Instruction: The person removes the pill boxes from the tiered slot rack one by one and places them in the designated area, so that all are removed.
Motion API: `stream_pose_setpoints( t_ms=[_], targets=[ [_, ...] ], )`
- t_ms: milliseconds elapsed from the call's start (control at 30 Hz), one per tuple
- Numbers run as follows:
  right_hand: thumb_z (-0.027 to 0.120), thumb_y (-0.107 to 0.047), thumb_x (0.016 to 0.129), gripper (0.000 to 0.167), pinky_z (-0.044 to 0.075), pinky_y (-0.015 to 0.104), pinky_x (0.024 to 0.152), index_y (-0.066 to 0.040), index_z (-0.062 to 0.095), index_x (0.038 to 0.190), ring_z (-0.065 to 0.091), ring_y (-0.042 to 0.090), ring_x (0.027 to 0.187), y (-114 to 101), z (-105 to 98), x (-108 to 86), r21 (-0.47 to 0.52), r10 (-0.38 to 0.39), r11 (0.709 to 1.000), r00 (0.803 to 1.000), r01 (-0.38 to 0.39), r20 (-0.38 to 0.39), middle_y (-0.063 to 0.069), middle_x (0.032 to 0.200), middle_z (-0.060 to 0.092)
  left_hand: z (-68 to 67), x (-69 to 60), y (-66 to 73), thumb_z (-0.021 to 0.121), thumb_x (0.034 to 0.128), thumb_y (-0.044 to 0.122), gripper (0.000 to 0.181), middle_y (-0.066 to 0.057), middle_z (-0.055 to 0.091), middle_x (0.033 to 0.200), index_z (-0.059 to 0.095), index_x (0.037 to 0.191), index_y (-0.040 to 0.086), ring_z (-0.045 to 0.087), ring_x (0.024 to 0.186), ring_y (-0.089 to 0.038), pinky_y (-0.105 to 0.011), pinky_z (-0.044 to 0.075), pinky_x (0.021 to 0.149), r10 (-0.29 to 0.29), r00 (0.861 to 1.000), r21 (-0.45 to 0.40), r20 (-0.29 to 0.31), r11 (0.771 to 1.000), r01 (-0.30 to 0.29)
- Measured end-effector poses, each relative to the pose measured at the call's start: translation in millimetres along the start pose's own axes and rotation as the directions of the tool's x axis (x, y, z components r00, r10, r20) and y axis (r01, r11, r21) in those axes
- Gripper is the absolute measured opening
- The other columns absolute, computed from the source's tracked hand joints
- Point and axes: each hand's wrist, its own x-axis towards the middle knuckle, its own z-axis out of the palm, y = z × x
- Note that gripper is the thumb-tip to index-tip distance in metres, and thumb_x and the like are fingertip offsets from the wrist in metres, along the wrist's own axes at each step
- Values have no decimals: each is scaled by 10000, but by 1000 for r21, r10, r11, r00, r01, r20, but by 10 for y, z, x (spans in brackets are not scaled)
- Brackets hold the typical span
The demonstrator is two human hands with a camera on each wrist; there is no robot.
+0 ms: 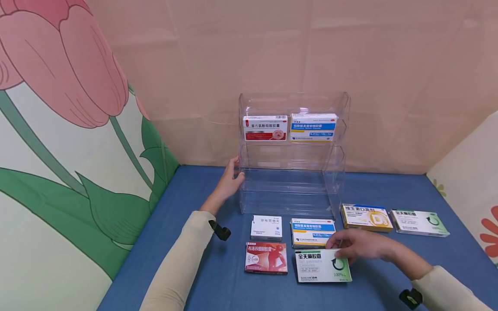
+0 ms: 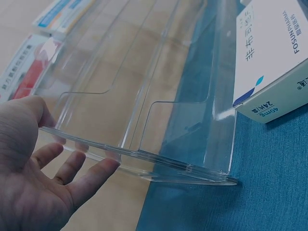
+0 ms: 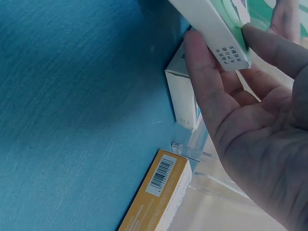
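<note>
My left hand [image 1: 229,183] grips the left side of a clear tiered rack [image 1: 288,185]; in the left wrist view the thumb of that hand [image 2: 53,163] lies on one side of the clear panel [image 2: 159,159] and the fingers on the other. At its right end, a white and green box [image 1: 319,268] is pinched between thumb and fingers of my right hand [image 1: 362,246]. The right wrist view shows this hand [image 3: 250,106] holding the box's corner [image 3: 226,43]. Just behind that box is a blue and white box [image 1: 311,231].
Two boxes, one with a red band [image 1: 266,129] and one blue-striped [image 1: 313,127], stand on the rack's upper tier. On the blue table [image 1: 218,285] lie a small white box [image 1: 266,226], a red box [image 1: 266,259], a yellow box [image 1: 365,217] and another green-ended box [image 1: 420,222].
</note>
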Motion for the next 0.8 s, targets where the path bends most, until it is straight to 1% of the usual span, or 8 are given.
stream_pose_setpoints(
  t_ms=[200,333,467,533,600,667,733,800],
  targets=[
    [682,-112,948,224,561,385,702,-92,673,1170,596,257,909,8,12,10,-56,-32,998,999,32,11,82,1063,671,3,2,-1,501,1010,94,659,-183,337,1530,189,1586,160,459,1351,-405,-546,506,983,17,1000,-19,3,1000,-17],
    [688,-126,944,227,546,342,687,-106,676,1170,597,242,897,6,0,1,-101,-36,994,999,35,0,72,1064,671,4,-4,5,500,1013,103,652,-179,339,1528,194,1584,170,459,1352,-401,-540,519,962,14,1000,-24,3,1000,-13],
    [700,-167,939,235,536,295,728,-134,689,1171,619,214,944,-5,-35,-25,-166,-58,985,998,55,-12,31,1095,679,5,-1,9,500,1016,119,640,-169,339,1529,202,1580,183,448,1364,-396,-547,513,978,1,1000,-18,4,1000,-1],
    [694,-179,944,243,541,290,764,-126,691,1182,636,204,981,-21,-63,-39,-196,-75,978,997,73,-3,25,1119,686,4,0,9,499,1018,126,638,-166,335,1532,201,1580,186,442,1372,-396,-551,506,990,-2,1000,-15,7,1000,2],
    [684,-181,950,262,547,310,805,-101,688,1200,645,208,1017,-50,-97,-51,-212,-78,974,997,79,12,37,1143,689,3,-1,7,499,1018,130,642,-167,333,1535,197,1582,182,440,1375,-399,-553,501,997,-1,1000,-11,8,1000,2],
    [675,-186,956,278,553,352,838,-96,683,1218,645,217,1039,-94,-138,-59,-231,-53,971,998,56,17,48,1162,691,0,-5,10,499,1017,124,641,-173,337,1531,201,1582,172,443,1371,-403,-553,497,1003,5,1000,-11,4,1000,-5],
    [670,-195,959,302,554,409,867,-96,680,1244,641,235,1065,-152,-185,-65,-267,-28,963,1000,29,7,60,1192,689,-1,-9,13,499,1015,118,645,-178,341,1527,199,1584,162,449,1364,-406,-553,496,1001,12,1000,-11,2,1000,-12],
    [673,-215,959,316,552,447,872,-114,678,1259,644,244,1076,-219,-233,-67,-309,-5,951,1000,-2,-22,62,1207,688,2,-12,15,500,1014,110,644,-178,346,1523,203,1583,159,453,1356,-405,-554,495,1000,17,1000,-14,0,1000,-17]
  ],
)
